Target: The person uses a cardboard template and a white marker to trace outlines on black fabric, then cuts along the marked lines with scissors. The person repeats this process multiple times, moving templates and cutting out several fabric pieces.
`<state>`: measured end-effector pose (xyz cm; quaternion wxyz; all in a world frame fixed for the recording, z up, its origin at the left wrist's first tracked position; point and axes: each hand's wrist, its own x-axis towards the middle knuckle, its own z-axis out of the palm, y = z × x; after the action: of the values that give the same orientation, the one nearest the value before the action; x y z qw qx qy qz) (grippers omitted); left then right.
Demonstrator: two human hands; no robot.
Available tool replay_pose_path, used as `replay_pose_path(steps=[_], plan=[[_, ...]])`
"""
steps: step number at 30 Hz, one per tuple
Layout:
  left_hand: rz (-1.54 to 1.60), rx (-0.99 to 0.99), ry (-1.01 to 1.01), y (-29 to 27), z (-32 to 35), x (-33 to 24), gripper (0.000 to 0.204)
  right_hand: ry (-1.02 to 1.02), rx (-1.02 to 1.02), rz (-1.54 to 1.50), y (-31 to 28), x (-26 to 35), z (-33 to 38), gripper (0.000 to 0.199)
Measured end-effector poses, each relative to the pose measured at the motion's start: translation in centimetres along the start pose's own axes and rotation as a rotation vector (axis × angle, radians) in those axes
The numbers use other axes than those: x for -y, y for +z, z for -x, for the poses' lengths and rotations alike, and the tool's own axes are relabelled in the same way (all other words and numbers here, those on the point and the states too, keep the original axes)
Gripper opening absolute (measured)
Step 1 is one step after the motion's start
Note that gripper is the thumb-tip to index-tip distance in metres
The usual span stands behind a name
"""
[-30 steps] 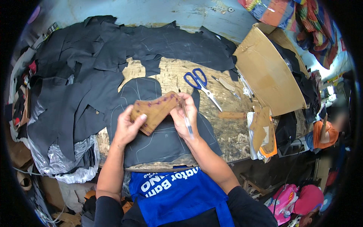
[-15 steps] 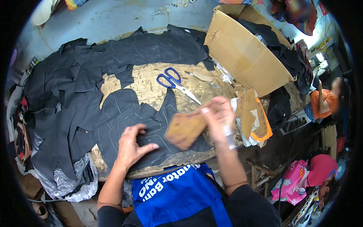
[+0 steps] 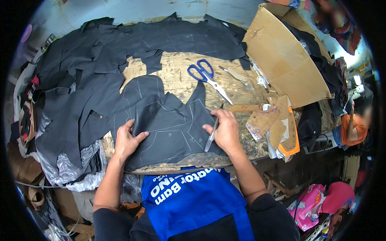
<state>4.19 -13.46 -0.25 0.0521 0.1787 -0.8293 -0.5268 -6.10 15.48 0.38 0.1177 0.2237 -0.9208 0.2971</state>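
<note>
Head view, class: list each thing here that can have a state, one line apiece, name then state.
Scissors: lying closed on the table, untouched.
Dark cloth piece: spread flat, marked with pale outlines.
Marking pen: gripped in the right hand.
Left hand: pressed flat on the cloth's edge.
Cardboard sheet: propped at a tilt.

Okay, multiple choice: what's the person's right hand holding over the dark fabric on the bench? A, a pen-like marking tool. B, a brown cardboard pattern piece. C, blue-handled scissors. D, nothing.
A: the right hand grips a slim marking pen over the dark fabric piece; the blue-handled scissors lie apart on the workbench.
</note>
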Motion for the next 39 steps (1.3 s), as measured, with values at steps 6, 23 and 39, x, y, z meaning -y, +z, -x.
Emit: replay_pose_path(steps=[6, 23, 39], plan=[[0.2, 0.066, -0.08, -2.3, -0.7, 1.7, 0.021, 0.174, 0.032, -0.335, 1.4, -1.1, -0.6, 0.03], [1.251, 0.49, -0.178, -5.8, -3.1, 6.3, 0.023, 0.138, 0.13, -0.482, 3.4, 1.0, -2.0, 0.091], [1.243, 0.471, -0.072, -5.3, -2.4, 5.6, 0.054, -0.062, -0.059, -0.904, -17.1, -2.6, -17.5, 0.015]])
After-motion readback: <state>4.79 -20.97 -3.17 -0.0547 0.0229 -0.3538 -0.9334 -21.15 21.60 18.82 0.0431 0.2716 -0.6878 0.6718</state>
